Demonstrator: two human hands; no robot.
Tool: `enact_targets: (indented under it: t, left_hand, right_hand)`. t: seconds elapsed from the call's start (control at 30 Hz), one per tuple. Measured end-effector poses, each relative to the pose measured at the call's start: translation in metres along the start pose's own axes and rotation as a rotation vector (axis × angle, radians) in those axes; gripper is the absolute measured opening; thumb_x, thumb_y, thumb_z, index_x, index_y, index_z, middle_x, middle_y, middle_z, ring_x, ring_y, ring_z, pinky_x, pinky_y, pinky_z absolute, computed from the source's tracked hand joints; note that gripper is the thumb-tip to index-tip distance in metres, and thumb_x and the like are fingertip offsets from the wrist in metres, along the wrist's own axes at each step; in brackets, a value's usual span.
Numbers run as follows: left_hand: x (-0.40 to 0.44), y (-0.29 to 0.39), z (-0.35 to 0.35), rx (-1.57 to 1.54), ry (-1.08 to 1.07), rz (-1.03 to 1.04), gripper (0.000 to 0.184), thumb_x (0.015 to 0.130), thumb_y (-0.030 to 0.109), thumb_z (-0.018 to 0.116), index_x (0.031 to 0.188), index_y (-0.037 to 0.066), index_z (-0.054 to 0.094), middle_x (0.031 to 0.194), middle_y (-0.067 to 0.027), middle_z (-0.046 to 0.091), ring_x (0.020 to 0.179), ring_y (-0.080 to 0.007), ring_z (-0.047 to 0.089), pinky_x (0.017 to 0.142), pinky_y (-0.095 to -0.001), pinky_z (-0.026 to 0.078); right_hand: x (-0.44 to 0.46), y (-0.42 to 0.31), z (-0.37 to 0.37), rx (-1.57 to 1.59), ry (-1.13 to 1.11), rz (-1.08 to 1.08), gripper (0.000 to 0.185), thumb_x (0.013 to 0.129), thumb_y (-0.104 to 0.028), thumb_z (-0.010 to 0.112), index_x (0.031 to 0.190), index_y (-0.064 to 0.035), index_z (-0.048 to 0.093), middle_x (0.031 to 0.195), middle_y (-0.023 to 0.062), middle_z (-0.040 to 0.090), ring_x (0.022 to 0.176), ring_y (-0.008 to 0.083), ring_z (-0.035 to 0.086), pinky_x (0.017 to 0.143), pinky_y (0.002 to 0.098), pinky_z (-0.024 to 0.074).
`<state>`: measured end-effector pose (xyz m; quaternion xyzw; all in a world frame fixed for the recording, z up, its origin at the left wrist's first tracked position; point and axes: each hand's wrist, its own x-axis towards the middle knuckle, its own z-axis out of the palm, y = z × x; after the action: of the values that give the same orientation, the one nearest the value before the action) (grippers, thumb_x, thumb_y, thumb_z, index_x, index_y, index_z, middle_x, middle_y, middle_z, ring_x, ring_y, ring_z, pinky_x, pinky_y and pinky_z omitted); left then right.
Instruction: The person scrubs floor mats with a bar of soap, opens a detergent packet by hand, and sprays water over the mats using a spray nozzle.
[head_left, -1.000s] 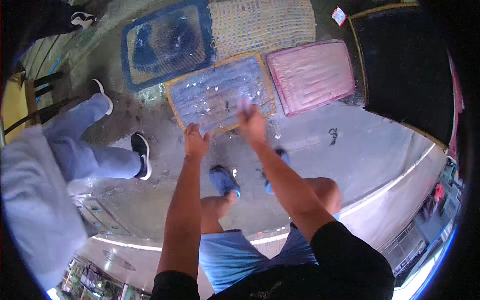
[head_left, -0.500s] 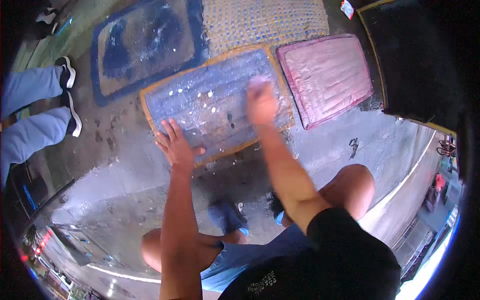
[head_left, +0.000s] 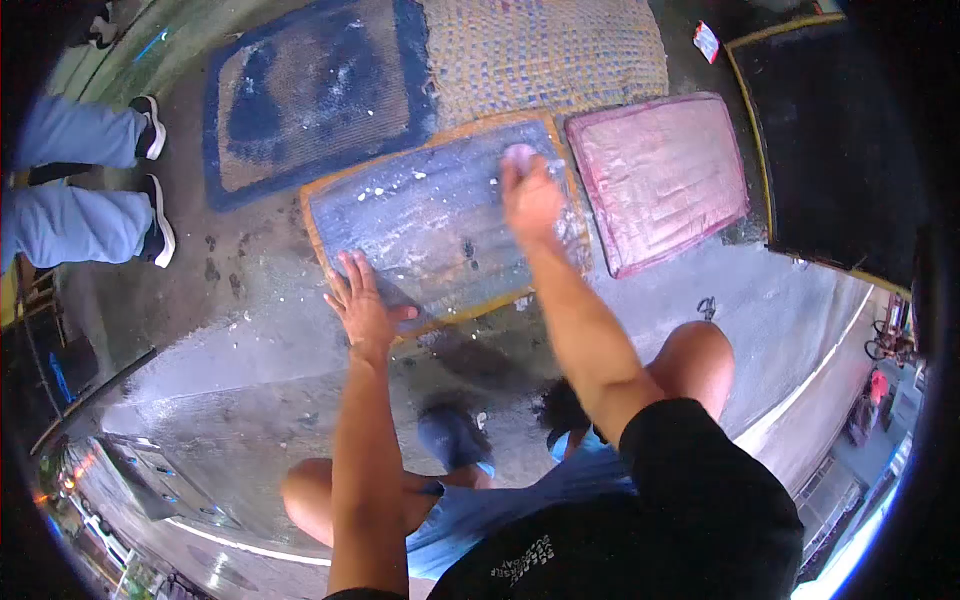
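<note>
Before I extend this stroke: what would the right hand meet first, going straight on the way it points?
Along the blue mat, the right hand would first meet that mat's orange border, then probably the checkered woven mat; any height difference is unclear.

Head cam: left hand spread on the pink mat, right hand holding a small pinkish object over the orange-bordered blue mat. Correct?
No: in the head view, the left hand is spread at a corner of the orange-bordered blue mat, not on the pink mat. The right hand does hold a small pinkish object over the blue mat.
</note>
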<state>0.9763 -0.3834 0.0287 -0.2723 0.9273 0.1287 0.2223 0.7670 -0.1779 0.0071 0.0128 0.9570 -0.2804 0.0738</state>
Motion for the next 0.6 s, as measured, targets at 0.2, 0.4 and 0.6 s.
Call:
enact_targets:
  t: [0.2, 0.4, 0.6]
  left_hand:
    - [0.002, 0.003, -0.004, 0.015, 0.009, 0.007, 0.141, 0.052, 0.044, 0.092, 0.16, 0.011, 0.009, 0.167, -0.0139, 0.009, 0.152, -0.0421, 0.007, 0.119, -0.0654, 0.011]
    - [-0.002, -0.001, -0.001, -0.032, 0.025, 0.037, 0.141, 0.05, 0.052, 0.09, 0.16, 0.011, 0.012, 0.167, -0.0152, 0.009, 0.153, -0.0425, 0.004, 0.116, -0.0699, 0.011]
    - [0.001, 0.002, 0.0, 0.002, 0.019, 0.028, 0.143, 0.048, 0.056, 0.089, 0.16, 0.012, 0.012, 0.167, -0.016, 0.009, 0.151, -0.0463, 0.006, 0.115, -0.0706, 0.012]
  right_hand:
    - [-0.049, -0.123, 0.134, 0.123, -0.22, -0.537, 0.029, 0.094, -0.027, 0.054, 0.117, -0.0115, 0.062, 0.112, 0.0154, 0.067, 0.097, 0.035, 0.068, 0.082, 0.0498, 0.0552]
    - [0.063, 0.024, -0.02, -0.111, 0.184, -0.057, 0.039, 0.095, -0.042, 0.06, 0.107, -0.005, 0.06, 0.081, 0.0155, 0.069, 0.066, 0.0373, 0.067, 0.059, 0.0489, 0.0549]
    - [-0.003, -0.066, 0.101, -0.161, 0.189, -0.33, 0.032, 0.099, -0.029, 0.049, 0.123, -0.0112, 0.061, 0.104, 0.0101, 0.072, 0.069, 0.0291, 0.071, 0.066, 0.0434, 0.0571]
